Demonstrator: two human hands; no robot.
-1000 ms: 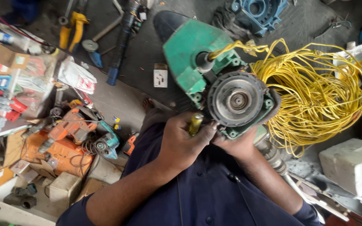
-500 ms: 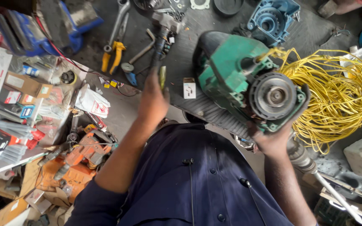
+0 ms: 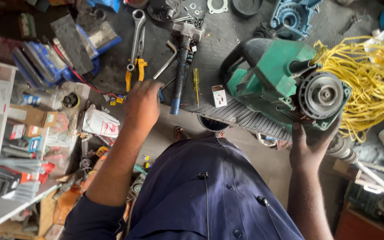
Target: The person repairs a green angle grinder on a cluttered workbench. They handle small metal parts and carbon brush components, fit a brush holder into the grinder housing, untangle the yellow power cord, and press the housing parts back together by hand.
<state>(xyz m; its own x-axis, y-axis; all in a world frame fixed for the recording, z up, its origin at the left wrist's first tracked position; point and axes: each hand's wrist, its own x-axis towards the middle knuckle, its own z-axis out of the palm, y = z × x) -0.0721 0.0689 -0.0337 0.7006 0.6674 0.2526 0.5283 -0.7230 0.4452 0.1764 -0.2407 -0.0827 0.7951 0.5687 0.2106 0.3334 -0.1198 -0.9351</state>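
Nearby, pliers (image 3: 135, 71), wrench (image 3: 136, 31), yellow wire (image 3: 370, 84).

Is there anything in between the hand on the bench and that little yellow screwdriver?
Yes. The blue-handled tool lies lengthwise between the left hand and the yellow screwdriver. A bent hex key lies just beyond the fingers too. The right hand holds the green power tool, away from that gap.

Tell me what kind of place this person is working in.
Most likely a power-tool or motor repair workshop. A green power tool, partly opened, is steadied by the right hand; the left hand reaches among a combination wrench, pliers and a screwdriver scattered on the bench, beside tangled yellow wire.
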